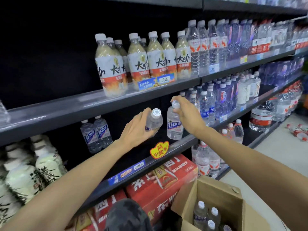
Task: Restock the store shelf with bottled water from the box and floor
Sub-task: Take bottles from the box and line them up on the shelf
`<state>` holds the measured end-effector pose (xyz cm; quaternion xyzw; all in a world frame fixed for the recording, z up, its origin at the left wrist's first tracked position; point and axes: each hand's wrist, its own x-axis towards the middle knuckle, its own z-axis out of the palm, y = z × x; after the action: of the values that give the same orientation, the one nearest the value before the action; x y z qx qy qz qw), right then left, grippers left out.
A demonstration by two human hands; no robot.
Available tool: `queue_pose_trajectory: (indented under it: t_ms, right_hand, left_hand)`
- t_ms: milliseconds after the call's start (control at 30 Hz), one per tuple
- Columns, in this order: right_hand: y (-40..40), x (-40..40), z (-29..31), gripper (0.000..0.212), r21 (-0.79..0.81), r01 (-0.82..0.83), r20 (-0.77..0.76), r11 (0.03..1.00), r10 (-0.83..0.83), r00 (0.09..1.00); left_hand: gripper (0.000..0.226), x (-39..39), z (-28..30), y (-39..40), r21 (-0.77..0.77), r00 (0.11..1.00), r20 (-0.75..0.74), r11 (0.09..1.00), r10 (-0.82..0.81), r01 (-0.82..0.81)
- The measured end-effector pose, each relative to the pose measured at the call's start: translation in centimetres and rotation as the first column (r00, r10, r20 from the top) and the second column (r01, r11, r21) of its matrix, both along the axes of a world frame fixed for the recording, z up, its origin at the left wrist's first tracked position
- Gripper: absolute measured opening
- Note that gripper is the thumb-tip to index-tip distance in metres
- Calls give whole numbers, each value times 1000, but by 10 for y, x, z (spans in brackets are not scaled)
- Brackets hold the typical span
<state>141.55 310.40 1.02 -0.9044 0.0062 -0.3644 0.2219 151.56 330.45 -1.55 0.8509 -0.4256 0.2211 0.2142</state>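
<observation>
My left hand [135, 130] is wrapped around the body of a small water bottle [154, 121], tilted so its white cap points up toward me, at the centre of the frame. Just right of it my right hand [186, 114] pinches the neck and cap of a second water bottle [174, 125], which hangs upright, its base at the front lip of the middle shelf [180, 144]. Left of my hands, two matching bottles [95, 135] stand side by side further back on that shelf; the space between them and my hands is bare. A red and yellow promo tag [159, 150] and a blue price label [127, 172] sit on the shelf edge under my left hand. At lower right the open cardboard box [221, 195] holds several more capped bottles [208, 215]. Red drink cartons [160, 185] fill the space beneath the shelf. The shelf above carries tall orange-labelled bottles [141, 62], and clear bottled water [221, 104] runs off toward the right. On the pale floor [283, 157] at the right edge lie loose bottles [298, 130].
</observation>
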Motion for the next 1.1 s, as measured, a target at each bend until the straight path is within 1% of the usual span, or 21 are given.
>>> queue_pose_trajectory:
  t_ms: [100, 167, 233, 267, 367, 433, 533, 600, 667, 733, 867, 933, 1000, 1100]
  right_hand:
    - [13, 23, -19, 38, 27, -8, -20, 1000, 9, 1000]
    - [19, 37, -32, 39, 40, -42, -14, 998, 43, 999]
    - [25, 50, -42, 47, 24, -68, -9, 997, 68, 998]
    - [28, 57, -46, 49, 12, -77, -8, 997, 77, 997]
    - [33, 80, -49, 43, 17, -98, 2, 995, 98, 995]
    - [36, 97, -50, 42, 26, -96, -13, 995, 97, 995]
    - [43, 121, -54, 45, 39, -124, -59, 992, 126, 990]
    - [47, 136, -58, 46, 47, -152, -90, 987, 156, 984]
    - [51, 149, -64, 39, 33, -162, -107, 986, 165, 981]
    - [55, 161, -70, 37, 33, -188, -123, 982, 191, 974]
    - [66, 184, -76, 39, 27, -238, -150, 971, 240, 959]
    - [70, 195, -74, 43, 24, -242, -192, 970, 242, 951]
    - [71, 205, -73, 49, 55, -258, -234, 965, 264, 936]
    - [67, 212, -76, 44, 197, -306, -267, 931, 351, 897]
  left_hand:
    - [69, 18, -16, 18, 46, 998, -14, 997, 65, -65]
    - [72, 31, -27, 28, 74, 994, -33, 992, 107, -105]
    - [74, 44, -37, 35, 84, 985, -80, 986, 154, -147]
    - [75, 50, -43, 37, 81, 978, -106, 982, 179, -171]
    - [80, 66, -56, 42, 42, 945, -204, 967, 255, -252]
    - [86, 77, -64, 44, 22, 912, -271, 949, 309, -315]
    - [89, 94, -74, 44, 6, 876, -309, 922, 370, -387]
    - [83, 103, -79, 43, -10, 868, -317, 914, 382, -405]
    - [77, 111, -83, 42, -19, 857, -335, 906, 393, -423]
    - [73, 120, -87, 42, -31, 837, -367, 894, 405, -447]
    - [78, 136, -93, 45, -69, 799, -437, 870, 414, -488]
    - [83, 141, -95, 47, -73, 783, -447, 855, 432, -513]
    - [86, 144, -97, 48, -71, 790, -436, 859, 431, -507]
    - [88, 145, -96, 53, -91, 828, -450, 905, 335, -415]
